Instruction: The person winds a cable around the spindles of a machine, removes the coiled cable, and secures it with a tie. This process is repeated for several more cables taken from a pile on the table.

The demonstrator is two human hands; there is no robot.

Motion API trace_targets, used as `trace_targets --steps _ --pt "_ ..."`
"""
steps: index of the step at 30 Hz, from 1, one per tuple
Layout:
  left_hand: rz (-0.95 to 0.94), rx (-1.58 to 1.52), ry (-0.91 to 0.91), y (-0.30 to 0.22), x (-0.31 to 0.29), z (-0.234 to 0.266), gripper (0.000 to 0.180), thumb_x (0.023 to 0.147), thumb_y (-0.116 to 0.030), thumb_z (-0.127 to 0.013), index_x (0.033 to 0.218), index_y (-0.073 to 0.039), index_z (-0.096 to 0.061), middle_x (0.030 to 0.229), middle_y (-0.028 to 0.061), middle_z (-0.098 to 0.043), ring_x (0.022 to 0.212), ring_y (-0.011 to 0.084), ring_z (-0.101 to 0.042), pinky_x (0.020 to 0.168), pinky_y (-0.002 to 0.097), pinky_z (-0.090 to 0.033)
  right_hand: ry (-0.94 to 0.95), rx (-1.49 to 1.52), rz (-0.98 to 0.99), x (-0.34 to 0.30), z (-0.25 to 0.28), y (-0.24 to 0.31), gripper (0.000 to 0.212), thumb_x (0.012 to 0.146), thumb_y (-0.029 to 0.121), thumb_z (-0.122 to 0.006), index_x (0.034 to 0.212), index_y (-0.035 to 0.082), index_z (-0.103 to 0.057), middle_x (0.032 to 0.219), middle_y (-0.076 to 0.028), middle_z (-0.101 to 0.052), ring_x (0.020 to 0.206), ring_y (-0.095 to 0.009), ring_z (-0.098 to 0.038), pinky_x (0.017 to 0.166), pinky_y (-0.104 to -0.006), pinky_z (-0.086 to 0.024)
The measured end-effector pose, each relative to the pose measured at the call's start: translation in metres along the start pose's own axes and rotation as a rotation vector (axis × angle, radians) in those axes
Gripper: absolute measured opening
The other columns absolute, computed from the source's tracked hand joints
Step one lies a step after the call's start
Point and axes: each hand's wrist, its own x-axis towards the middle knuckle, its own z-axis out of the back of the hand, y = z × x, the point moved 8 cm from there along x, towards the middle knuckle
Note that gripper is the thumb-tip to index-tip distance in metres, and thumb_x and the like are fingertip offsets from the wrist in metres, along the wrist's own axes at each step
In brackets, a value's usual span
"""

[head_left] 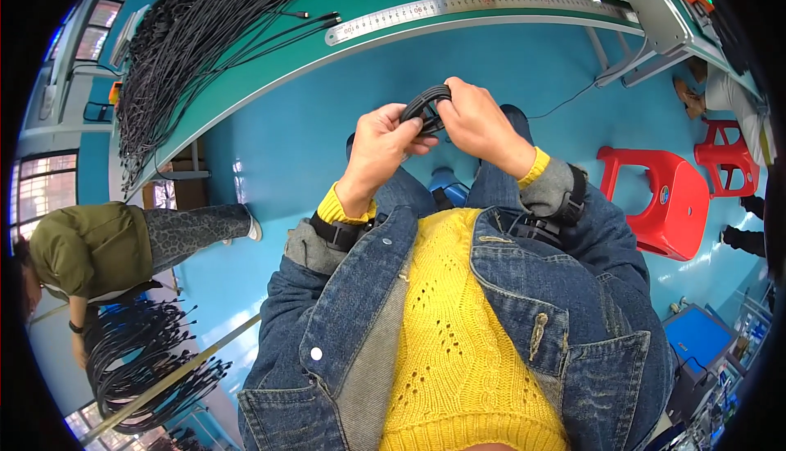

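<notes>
A black cable [423, 104], wound into a small coil, is held up between my two hands over my lap. My left hand [383, 142] grips the coil's left side, thumb on top and fingers curled beneath. At the upper right of the coil, my right hand [483, 124] has its fingers closed round the loops. Part of the cable is hidden by my fingers. Beyond my hands lies a large heap of black cables [221, 21] on the green-topped table [304, 48], and a few of their plug ends point toward me.
A long steel ruler [393, 19] lies along the table's near edge. Red plastic stools [667, 205] stand to my right, near a seated person's leg. At left, a person in a green jacket [106, 246] stands by bundled black cables [143, 361]. A thin cord [565, 105] crosses the blue floor.
</notes>
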Motion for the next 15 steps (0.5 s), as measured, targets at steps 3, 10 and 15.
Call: trace_targets --steps 3,10,15 --pt "-0.005 -0.032 0.038 -0.001 -0.003 -0.005 0.020 0.084 -0.004 -0.050 0.102 0.004 -0.054 0.089 0.0091 -0.062 0.073 0.0152 -0.063 0.058 0.0228 -0.052 0.067 0.059 -0.070 -0.001 -0.004 -0.006 0.011 0.077 0.008 -0.046 0.080 -0.002 -0.046 0.068 -0.023 -0.053 0.067 -0.042 -0.053 0.058 -0.0458 -0.040" --pt "0.287 -0.049 0.349 0.017 -0.006 -0.023 0.019 0.077 -0.012 -0.062 0.092 -0.001 -0.058 0.080 0.0051 -0.061 0.061 0.0104 -0.056 0.049 0.0214 -0.045 0.359 0.068 0.159 0.002 -0.025 0.011 0.014 0.076 0.011 -0.051 0.083 0.000 -0.046 0.067 -0.023 -0.056 0.065 -0.042 -0.055 0.057 -0.0476 -0.042" --pt "0.126 0.190 0.235 -0.001 -0.004 -0.021 0.026 0.069 -0.018 -0.072 0.085 -0.003 -0.058 0.068 -0.0009 -0.054 0.062 0.0065 -0.049 0.049 0.0212 -0.038 0.391 -0.017 0.264 0.003 -0.024 0.018 0.020 0.074 0.012 -0.053 0.090 0.002 -0.045 0.067 -0.020 -0.057 0.064 -0.039 -0.057 0.056 -0.0446 -0.043"
